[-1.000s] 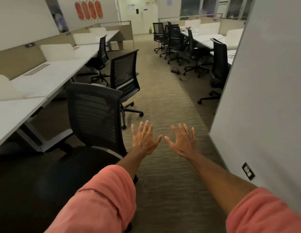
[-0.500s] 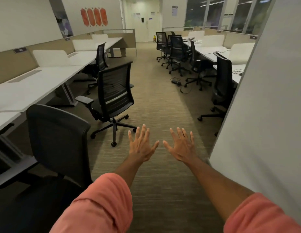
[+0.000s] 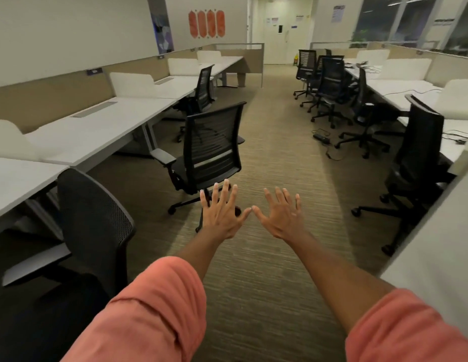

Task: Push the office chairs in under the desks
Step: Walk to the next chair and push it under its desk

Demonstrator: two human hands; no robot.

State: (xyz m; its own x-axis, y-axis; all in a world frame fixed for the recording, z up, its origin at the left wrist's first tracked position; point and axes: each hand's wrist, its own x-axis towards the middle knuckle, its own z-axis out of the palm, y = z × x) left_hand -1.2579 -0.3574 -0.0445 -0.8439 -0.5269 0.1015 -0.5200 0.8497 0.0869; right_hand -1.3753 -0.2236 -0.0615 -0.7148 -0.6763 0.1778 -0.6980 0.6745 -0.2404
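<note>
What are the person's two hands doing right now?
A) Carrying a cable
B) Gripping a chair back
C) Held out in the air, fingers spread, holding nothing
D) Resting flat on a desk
C: the left hand and right hand are stretched forward over the carpet with fingers spread and empty, and neither grips the mesh-backed chair ahead.

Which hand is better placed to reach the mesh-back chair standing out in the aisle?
Left, probably. The left hand is open and nearer the mesh-back chair, which stands ahead by the left desks. The right hand, also open, sits farther toward the aisle's middle.
</note>
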